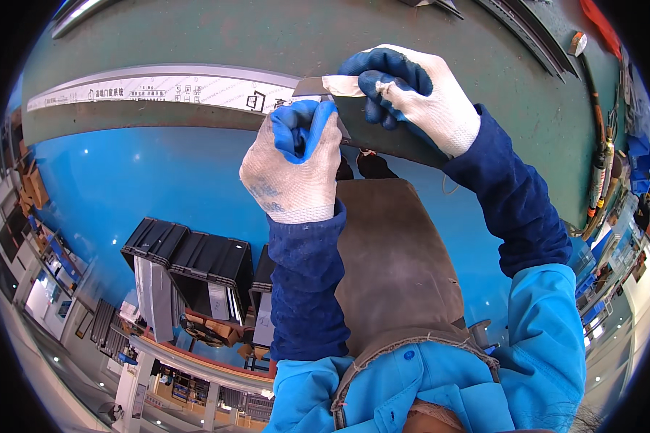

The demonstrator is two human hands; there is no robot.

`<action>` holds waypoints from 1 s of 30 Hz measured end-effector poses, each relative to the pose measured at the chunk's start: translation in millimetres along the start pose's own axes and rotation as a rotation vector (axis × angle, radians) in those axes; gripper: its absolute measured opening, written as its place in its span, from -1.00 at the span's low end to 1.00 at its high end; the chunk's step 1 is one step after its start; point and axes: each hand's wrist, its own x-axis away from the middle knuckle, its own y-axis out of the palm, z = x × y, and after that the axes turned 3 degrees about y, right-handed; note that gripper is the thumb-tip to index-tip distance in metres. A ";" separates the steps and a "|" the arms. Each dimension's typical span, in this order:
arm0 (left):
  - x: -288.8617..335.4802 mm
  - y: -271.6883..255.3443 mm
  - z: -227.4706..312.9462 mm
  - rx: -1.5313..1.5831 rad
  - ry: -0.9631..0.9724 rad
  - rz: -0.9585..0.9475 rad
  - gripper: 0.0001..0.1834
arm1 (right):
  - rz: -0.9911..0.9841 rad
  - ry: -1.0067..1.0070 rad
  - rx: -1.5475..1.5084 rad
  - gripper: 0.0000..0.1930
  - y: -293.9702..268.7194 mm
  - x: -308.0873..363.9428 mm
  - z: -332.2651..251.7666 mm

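Note:
A long metal profile [159, 88], covered with printed white film, lies along the near edge of the green workbench. At its right end my left hand [292, 159], in a white glove with blue coating, is closed with the fingers curled. Whatever those fingers pinch is hidden. My right hand [419, 94], gloved alike, is closed on a flat blade-like piece [310, 87], grey toward the left and white where I grip it. This piece lies over the profile's right end, just above my left fingers.
Dark profiles [531, 36] rest at the bench's far right. Cables and an air hose [598, 173] run down its right edge. Below the bench's near edge is a blue floor [159, 173], where black bins [209, 270] stand at the lower left. A brown apron [397, 252] hangs before me.

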 end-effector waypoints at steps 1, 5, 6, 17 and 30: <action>0.0 -0.4 0.6 -0.009 -0.003 -0.003 -0.82 | -0.010 0.003 -0.007 -0.77 -0.1 -1.1 -0.2; -0.5 -0.4 2.8 -0.058 0.020 -0.009 -0.82 | -0.017 -0.009 0.041 -0.78 3.6 -7.4 -3.0; -0.5 -0.1 3.2 -0.089 0.050 -0.005 -0.82 | -0.006 -0.029 0.105 -0.78 6.0 -9.8 -4.7; 0.5 3.2 -3.4 -0.172 0.136 0.065 -0.84 | 0.008 -0.124 0.194 -0.76 4.8 -0.9 -1.6; -42.7 -9.4 1.7 0.204 0.135 0.159 -0.76 | -0.099 -0.106 -0.050 -0.69 -22.1 32.6 -13.2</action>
